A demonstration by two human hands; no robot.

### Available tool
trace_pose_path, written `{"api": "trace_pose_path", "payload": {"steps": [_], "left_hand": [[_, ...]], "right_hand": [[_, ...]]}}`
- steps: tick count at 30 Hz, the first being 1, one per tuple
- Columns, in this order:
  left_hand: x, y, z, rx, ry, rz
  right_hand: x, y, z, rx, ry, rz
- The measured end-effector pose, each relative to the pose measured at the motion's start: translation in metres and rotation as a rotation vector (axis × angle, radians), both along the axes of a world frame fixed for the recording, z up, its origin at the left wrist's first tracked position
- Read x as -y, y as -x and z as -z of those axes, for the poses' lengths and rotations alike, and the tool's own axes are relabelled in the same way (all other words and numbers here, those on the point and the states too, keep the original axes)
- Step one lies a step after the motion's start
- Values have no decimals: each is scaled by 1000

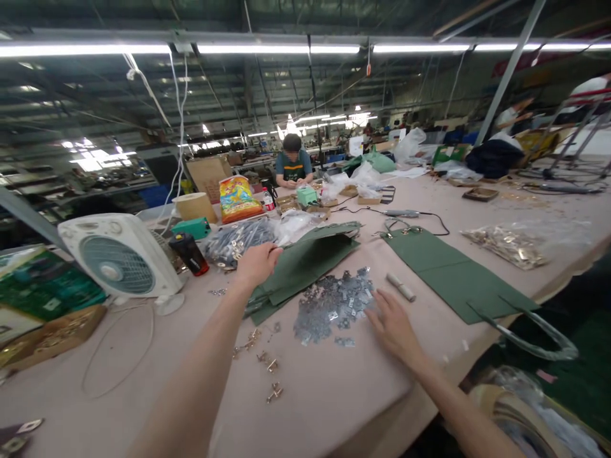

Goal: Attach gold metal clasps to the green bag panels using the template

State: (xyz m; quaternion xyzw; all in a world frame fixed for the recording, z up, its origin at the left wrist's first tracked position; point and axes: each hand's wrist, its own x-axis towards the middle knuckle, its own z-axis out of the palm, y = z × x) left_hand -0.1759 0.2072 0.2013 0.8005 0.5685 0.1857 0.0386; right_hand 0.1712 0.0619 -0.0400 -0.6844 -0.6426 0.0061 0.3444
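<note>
My left hand point(259, 263) is closed at the near left edge of a stack of dark green fabric panels point(305, 264). The top panel bows upward there, pinched in its curled fingers. My right hand point(394, 324) rests low over the table, fingers spread, holding nothing visible. Its fingertips come close to the right edge of a pile of small flat metal plates point(329, 305). A short grey roll point(401, 287) lies just beyond it. To the right, a green bag panel point(458, 270) with cord-like handles lies flat. Small gold-coloured metal fittings point(272, 365) are scattered nearer me.
At left stand a white fan point(117, 254), a dark bottle point(188, 254) and a cardboard tray of fittings point(52, 334). A bag of grey parts point(238, 238) sits behind my left hand. A bag of metal pieces point(508, 247) lies right. Another person point(293, 162) sits across.
</note>
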Motion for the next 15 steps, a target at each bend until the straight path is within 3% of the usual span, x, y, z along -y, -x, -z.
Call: {"api": "trace_pose_path", "payload": {"steps": [4,6,10,15], "left_hand": [[13,-21,-5,132,-5,17],[18,-28,-6,194,9,41],[28,-26,-10,284,36,65],[40,-23,-14,365,46,59]], "right_hand": [[10,70,-3,4,189,105],[10,88,-12,1,262,68],[18,86,-23,17,333,-86],[29,74,-14,104,296,-80]]}}
